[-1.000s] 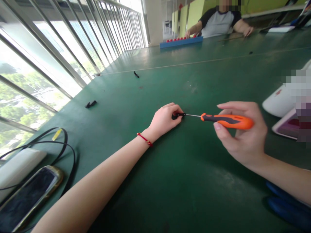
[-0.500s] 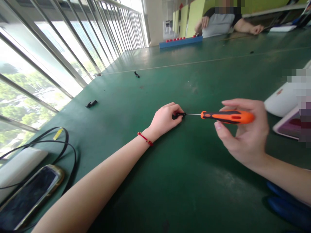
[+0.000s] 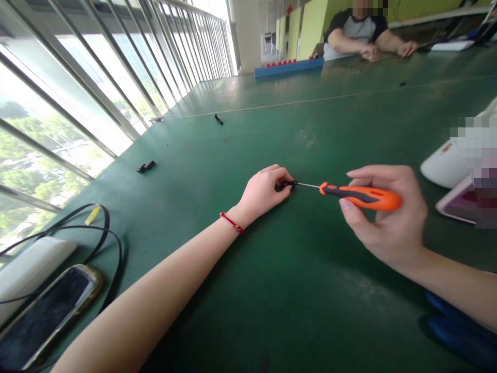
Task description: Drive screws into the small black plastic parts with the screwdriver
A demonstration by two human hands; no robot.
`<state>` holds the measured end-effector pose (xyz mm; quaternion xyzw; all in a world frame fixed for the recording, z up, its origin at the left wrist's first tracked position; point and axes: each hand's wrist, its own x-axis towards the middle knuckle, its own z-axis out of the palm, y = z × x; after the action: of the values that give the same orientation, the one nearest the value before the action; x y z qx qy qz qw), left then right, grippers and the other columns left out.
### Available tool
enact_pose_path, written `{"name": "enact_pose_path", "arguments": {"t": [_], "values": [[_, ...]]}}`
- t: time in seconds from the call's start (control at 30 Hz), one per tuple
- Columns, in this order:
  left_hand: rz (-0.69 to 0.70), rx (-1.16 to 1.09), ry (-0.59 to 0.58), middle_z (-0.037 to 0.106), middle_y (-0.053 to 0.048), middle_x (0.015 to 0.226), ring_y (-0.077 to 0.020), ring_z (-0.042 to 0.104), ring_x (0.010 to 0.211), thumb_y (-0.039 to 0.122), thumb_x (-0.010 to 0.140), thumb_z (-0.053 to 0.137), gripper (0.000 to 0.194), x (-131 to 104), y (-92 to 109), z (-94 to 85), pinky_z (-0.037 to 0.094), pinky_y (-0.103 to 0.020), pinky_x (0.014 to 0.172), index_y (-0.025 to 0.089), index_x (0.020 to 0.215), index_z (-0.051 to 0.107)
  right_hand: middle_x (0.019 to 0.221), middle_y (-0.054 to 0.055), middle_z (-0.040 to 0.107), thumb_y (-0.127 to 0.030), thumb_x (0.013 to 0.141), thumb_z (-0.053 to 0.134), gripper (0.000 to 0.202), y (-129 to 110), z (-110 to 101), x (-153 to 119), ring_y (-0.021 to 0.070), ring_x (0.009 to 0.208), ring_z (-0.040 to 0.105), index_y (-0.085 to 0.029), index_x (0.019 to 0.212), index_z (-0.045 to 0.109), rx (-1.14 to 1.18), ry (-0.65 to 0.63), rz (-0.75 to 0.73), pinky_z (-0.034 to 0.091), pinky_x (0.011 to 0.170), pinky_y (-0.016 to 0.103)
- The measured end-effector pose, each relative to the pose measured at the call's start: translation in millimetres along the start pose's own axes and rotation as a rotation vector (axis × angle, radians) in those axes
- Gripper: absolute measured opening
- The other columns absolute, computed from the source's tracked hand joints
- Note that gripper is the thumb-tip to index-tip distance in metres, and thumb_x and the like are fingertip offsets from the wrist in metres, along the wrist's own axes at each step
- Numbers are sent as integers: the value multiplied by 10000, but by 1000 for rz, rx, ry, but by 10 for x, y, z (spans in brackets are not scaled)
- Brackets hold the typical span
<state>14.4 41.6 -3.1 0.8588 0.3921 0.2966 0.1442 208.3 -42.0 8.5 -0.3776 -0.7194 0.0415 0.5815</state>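
My left hand (image 3: 267, 186) rests on the green table, its fingers pinching a small black part (image 3: 286, 184) whose kind I cannot make out. Held in my right hand (image 3: 392, 217) is a screwdriver (image 3: 361, 197) with an orange and dark handle, lying almost level. Its thin metal shaft points left, and the tip meets the right end of the black part. The thumb and fingers of my right hand curl around the handle, whose butt sits towards the palm. A red cord bracelet (image 3: 232, 223) circles my left wrist.
Two small black pieces, one nearer (image 3: 146, 167) and one farther (image 3: 219, 119), lie left on the table (image 3: 330, 129). A phone (image 3: 50, 316), white box (image 3: 34, 264) and cable fill the lower left. A blue strip (image 3: 289, 69) and a seated person (image 3: 355, 36) are across the table.
The screwdriver's handle has turned and dipped a little at its butt end, with my right hand shifting slightly left. My left hand stays put. The person opposite has lowered one hand to the table.
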Motion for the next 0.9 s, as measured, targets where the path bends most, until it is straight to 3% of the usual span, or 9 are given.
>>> {"name": "enact_pose_path", "arguments": {"t": [0.07, 0.17, 0.27, 0.37, 0.57, 0.63, 0.73, 0.8, 0.9], "values": [[0, 2, -1, 620, -29, 861, -131, 581, 762, 171, 763, 539, 141, -1, 3, -3, 483, -239, 698, 163, 841, 656, 895, 41, 536, -121, 656, 676, 471, 28, 3, 4, 174, 745, 567, -229, 1095, 544, 57, 26, -13, 495, 644, 323], [1, 0, 0, 621, -28, 862, -129, 581, 762, 167, 764, 538, 150, -3, 6, -4, 482, -239, 697, 164, 851, 660, 785, 13, 523, -167, 655, 686, 523, 24, -12, 2, 167, 656, 532, -243, 1142, 511, 25, -58, 14, 471, 595, 334], [0, -4, 4, 620, -27, 860, -129, 580, 763, 171, 767, 536, 155, -1, 2, 1, 481, -239, 695, 163, 858, 662, 607, -30, 530, -227, 731, 644, 253, -27, -36, -5, 145, 546, 507, -246, 975, 578, -146, -146, -19, 435, 603, 344], [-1, -5, 3, 620, -29, 861, -131, 579, 766, 172, 767, 536, 156, 3, -5, 6, 482, -239, 695, 164, 859, 662, 606, -24, 581, -211, 772, 605, 88, -58, -43, -12, 149, 581, 549, -237, 855, 596, -195, -170, -23, 435, 639, 344], [-4, -3, 4, 619, -28, 858, -128, 576, 759, 163, 760, 541, 144, 4, -5, 1, 480, -238, 693, 162, 843, 659, 867, 25, 542, -121, 656, 677, 486, 24, -5, -4, 166, 744, 575, -204, 1118, 550, 4, 31, -35, 485, 659, 324], [-3, -1, 3, 618, -28, 857, -127, 575, 755, 165, 761, 542, 143, 4, -4, 0, 479, -237, 691, 163, 844, 659, 814, 8, 535, -135, 639, 702, 531, 34, -10, -3, 164, 710, 567, -206, 1138, 534, 24, -13, -4, 489, 645, 329], [1, 2, 3, 615, -27, 852, -126, 573, 754, 165, 761, 541, 143, 4, -6, 3, 477, -235, 691, 165, 845, 658, 632, -33, 556, -197, 714, 673, 251, -4, -36, -6, 139, 578, 545, -233, 952, 601, -109, -124, 45, 463, 625, 329], [2, 1, 4, 612, -25, 852, -127, 573, 762, 165, 763, 538, 145, 4, -10, 7, 475, -234, 688, 167, 846, 656, 622, -30, 591, -214, 759, 635, 88, -38, -42, -5, 136, 571, 563, -237, 839, 609, -161, -144, 41, 458, 634, 329], [2, 2, 6, 610, -22, 849, -128, 572, 765, 168, 766, 535, 142, 2, -13, 8, 472, -233, 682, 168, 843, 655, 701, -17, 603, -189, 745, 634, 154, -47, -22, 4, 144, 619, 578, -244, 885, 605, -146, -80, 23, 467, 646, 325]]}}
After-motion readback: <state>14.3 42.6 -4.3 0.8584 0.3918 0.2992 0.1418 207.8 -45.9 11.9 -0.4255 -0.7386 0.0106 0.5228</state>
